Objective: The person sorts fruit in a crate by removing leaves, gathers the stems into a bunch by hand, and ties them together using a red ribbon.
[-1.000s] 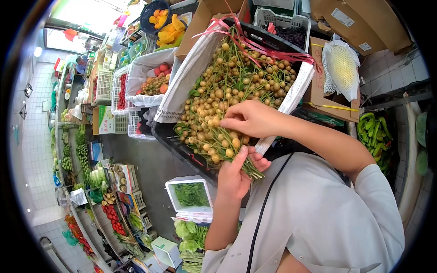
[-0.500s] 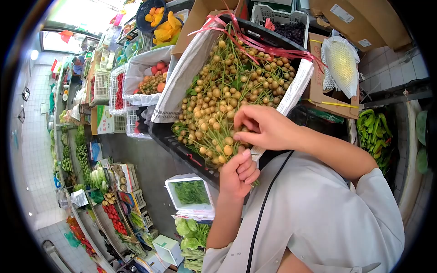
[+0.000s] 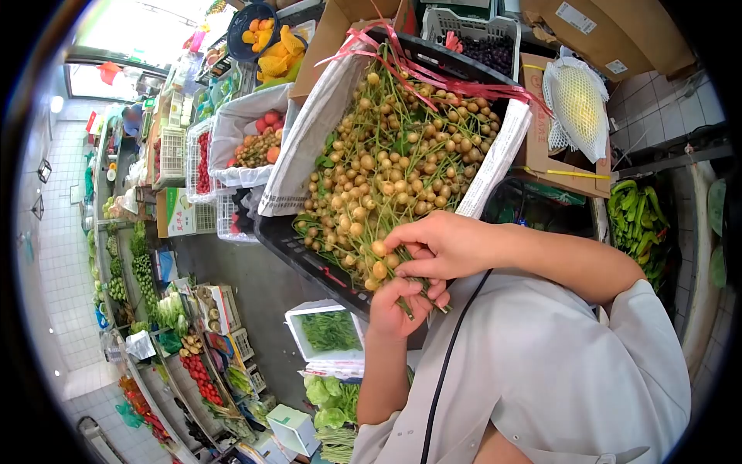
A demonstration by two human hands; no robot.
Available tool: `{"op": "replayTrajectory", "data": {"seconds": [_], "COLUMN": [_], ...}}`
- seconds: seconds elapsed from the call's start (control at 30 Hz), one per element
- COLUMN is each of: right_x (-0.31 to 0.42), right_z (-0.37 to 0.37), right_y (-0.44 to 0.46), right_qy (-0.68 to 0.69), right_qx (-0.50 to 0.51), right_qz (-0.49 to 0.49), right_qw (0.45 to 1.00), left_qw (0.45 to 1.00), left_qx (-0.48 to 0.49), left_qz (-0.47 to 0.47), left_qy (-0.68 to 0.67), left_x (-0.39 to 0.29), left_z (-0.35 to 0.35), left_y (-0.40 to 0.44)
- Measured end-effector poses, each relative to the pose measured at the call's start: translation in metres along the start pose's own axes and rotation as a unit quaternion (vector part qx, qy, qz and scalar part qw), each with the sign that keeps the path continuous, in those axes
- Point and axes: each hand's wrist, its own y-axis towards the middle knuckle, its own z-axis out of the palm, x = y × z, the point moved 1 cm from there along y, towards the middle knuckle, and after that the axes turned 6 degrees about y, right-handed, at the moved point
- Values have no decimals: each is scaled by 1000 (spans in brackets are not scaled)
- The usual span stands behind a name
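A black crate (image 3: 309, 261) holds many small round tan fruits (image 3: 402, 166) on thin green stems. Red ribbons (image 3: 433, 80) lie across its far end, and white paper (image 3: 495, 158) lines its sides. At the crate's near corner my left hand (image 3: 398, 305) is closed around a bundle of stems (image 3: 437, 303), whose cut ends stick out past the fingers. Just above it, my right hand (image 3: 440, 246) has its fingers bent together at the stems beside the lowest fruits; what the fingertips pinch is too hidden to make out.
A netted yellow fruit (image 3: 578, 104) sits on a cardboard box at the right. Dark grapes (image 3: 491, 54) are behind the crate. A white foam box of greens (image 3: 328, 331) stands below left. A black cable (image 3: 444, 363) runs down my shirt. A person (image 3: 131, 117) is far left.
My right hand has moved down from the fruits to the stems just above my left hand. My left hand has shifted slightly downward, still around the stems.
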Motion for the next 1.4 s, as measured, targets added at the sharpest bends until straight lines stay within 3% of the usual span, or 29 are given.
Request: {"op": "replayTrajectory", "data": {"seconds": [0.13, 0.27, 0.37, 0.57, 0.63, 0.73, 0.9, 1.07, 1.17, 1.33, 1.4], "right_x": [-8, -12, -14, -19, -12, -7, -17, -19, -24, -26, -22], "right_z": [3, 1, -5, -13, -14, -14, -13, -16, -18, -17, -16], "right_y": [0, -6, -7, -5, -6, -3, 2, 2, 3, 6, 3], "right_qy": [-52, -76, -93, -15, 43, 83, 87, 117, 254, 309, 287], "right_qx": [-53, -78, -88, -95, -84, -74, -93, -74, -145, -185, -192], "right_qz": [-76, -70, -77, -74, -44, 10, -21, -24, -2, -33, -23], "right_qw": [994, 992, 989, 993, 995, 994, 992, 990, 956, 932, 938], "left_qw": [999, 998, 994, 994, 988, 986, 979, 985, 980, 976, 997], "left_qx": [-24, -28, -98, -89, -125, -99, -114, -84, -95, -88, 1], "left_qz": [-24, -36, -9, -42, -75, -137, -162, -84, -27, -38, -7], "left_qy": [-27, -44, 50, 53, 50, 4, 45, 129, 170, 193, 74], "left_x": [-3, -3, -5, -11, -13, -21, -22, -10, -10, -39, -51], "left_z": [-4, -2, 8, 12, 17, 9, 16, 18, 18, 41, 43], "left_y": [-1, -1, 2, 3, 6, 9, 12, 13, 6, -29, -42]}}
